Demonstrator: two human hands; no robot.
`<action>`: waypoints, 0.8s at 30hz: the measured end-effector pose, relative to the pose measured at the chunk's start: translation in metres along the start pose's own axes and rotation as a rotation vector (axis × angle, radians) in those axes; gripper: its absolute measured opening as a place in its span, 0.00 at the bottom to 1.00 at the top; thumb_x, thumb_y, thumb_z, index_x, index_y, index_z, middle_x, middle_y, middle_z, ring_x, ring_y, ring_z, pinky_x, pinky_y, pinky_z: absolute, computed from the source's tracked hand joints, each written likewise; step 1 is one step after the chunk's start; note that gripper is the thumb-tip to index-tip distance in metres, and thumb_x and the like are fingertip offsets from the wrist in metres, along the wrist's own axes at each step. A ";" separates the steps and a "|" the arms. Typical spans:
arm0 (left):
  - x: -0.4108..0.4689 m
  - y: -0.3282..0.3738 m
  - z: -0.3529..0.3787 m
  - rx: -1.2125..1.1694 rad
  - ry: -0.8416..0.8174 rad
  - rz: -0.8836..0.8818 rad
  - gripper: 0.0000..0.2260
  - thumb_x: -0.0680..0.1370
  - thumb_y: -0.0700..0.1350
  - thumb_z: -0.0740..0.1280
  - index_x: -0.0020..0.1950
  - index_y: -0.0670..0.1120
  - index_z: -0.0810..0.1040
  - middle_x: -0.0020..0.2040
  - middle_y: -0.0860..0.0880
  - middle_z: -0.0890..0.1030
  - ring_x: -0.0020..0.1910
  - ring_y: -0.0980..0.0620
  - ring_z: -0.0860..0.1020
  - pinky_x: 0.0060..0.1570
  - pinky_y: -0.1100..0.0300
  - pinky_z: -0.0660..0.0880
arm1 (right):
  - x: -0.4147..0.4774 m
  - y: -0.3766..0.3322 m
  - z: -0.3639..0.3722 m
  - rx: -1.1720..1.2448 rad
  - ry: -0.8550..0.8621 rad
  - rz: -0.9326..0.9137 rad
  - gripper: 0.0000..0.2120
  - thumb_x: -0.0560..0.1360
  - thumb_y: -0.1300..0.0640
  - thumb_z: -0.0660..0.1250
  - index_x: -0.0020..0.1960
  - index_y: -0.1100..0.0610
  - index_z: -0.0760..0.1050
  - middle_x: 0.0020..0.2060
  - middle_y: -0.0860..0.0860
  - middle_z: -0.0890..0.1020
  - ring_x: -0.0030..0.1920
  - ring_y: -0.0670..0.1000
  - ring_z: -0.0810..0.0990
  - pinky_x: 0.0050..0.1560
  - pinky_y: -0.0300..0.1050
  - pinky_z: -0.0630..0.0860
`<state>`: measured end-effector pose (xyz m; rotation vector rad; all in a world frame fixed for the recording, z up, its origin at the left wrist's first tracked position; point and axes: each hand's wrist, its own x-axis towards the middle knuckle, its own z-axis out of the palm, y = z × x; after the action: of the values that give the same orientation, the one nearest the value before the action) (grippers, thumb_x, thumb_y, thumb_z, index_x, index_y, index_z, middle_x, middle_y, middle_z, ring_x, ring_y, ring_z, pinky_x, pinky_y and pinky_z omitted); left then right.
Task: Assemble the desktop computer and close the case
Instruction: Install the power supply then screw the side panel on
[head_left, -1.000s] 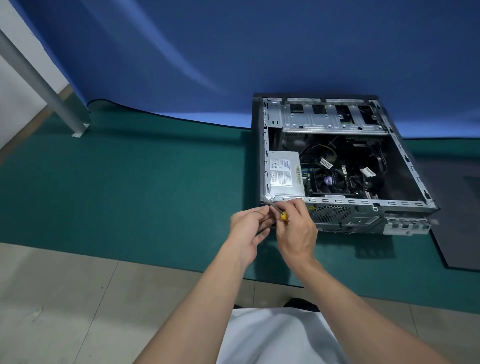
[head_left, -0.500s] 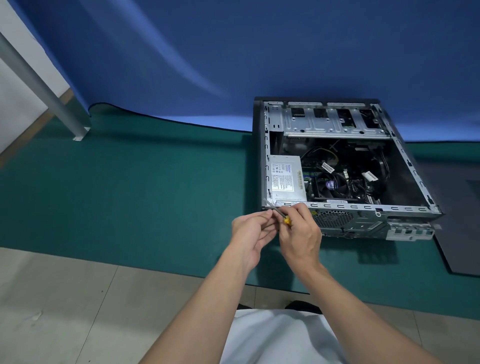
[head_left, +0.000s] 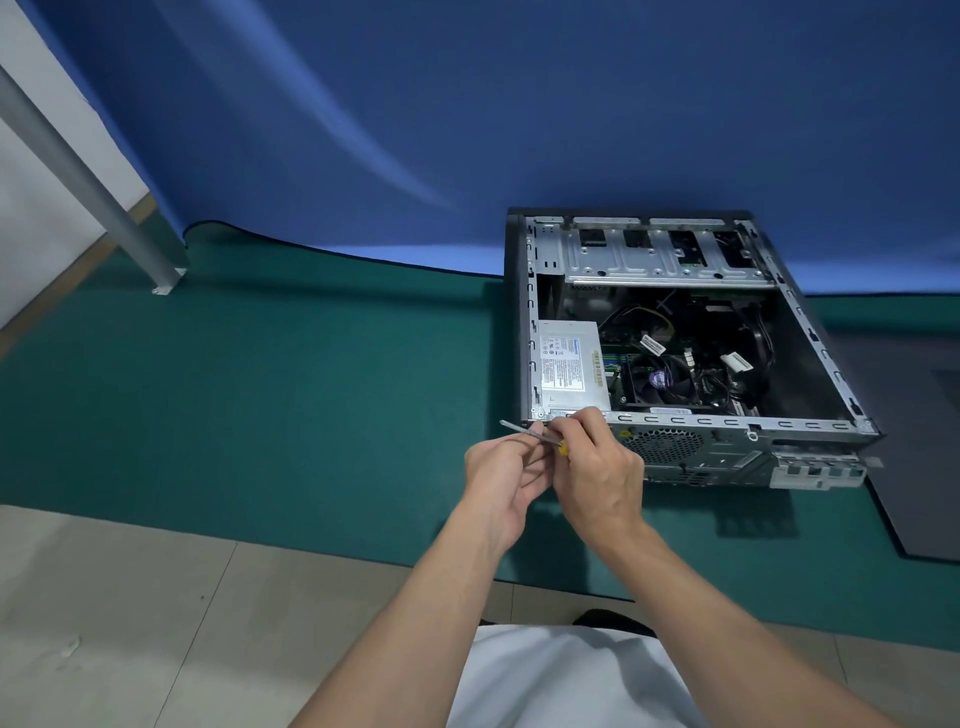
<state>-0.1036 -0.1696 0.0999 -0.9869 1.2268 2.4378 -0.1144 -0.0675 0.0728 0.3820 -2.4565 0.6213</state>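
Since a moment ago the screwdriver (head_left: 523, 429) has swung away from the case's near-left corner, and its bare tip now pokes out leftward past the left hand (head_left: 504, 467). The right hand (head_left: 597, 478) is closed around the yellow handle, knuckles up, with its fingertips touching the case rim. The left hand's fingers are curled, and thumb and forefinger appear to pinch the metal shaft partway along, probably to steady or re-aim it. Whether a screw is also held there cannot be told.

Both hands hover just in front of the computer case (head_left: 675, 420), which lies on its side on the green mat (head_left: 260, 415) with its open face up. This leaves the power supply (head_left: 569, 364), the cooler fan (head_left: 658, 379) and the cables exposed for work from above. The power supply sits in the near-left corner, directly behind the hands, so fastening it looks like the step in hand.

A dark side panel (head_left: 924, 467) lies flat on the mat to the right of the case, not yet fitted. Closing therefore seems some way off.
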 end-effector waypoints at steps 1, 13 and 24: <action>0.000 0.001 0.001 0.009 0.005 -0.006 0.06 0.78 0.38 0.69 0.43 0.37 0.82 0.44 0.39 0.76 0.44 0.44 0.74 0.46 0.55 0.82 | 0.000 -0.001 -0.002 0.001 -0.021 0.024 0.05 0.74 0.60 0.69 0.40 0.60 0.78 0.35 0.53 0.76 0.23 0.56 0.73 0.18 0.44 0.69; 0.003 0.020 0.015 0.147 0.122 -0.073 0.06 0.78 0.37 0.69 0.45 0.39 0.72 0.34 0.44 0.72 0.34 0.47 0.72 0.26 0.60 0.78 | 0.016 -0.021 -0.016 0.165 -0.398 0.759 0.14 0.74 0.45 0.68 0.44 0.56 0.72 0.42 0.51 0.76 0.43 0.55 0.73 0.40 0.46 0.66; 0.001 0.024 0.019 0.171 0.109 -0.097 0.10 0.79 0.37 0.67 0.52 0.28 0.74 0.43 0.31 0.81 0.38 0.39 0.83 0.32 0.52 0.82 | -0.031 -0.049 -0.051 0.607 -0.546 0.882 0.11 0.81 0.55 0.57 0.44 0.55 0.74 0.31 0.48 0.80 0.31 0.44 0.73 0.38 0.45 0.69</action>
<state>-0.1253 -0.1696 0.1221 -1.1142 1.3631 2.1897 -0.0470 -0.0788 0.1083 -0.4221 -2.8441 1.8487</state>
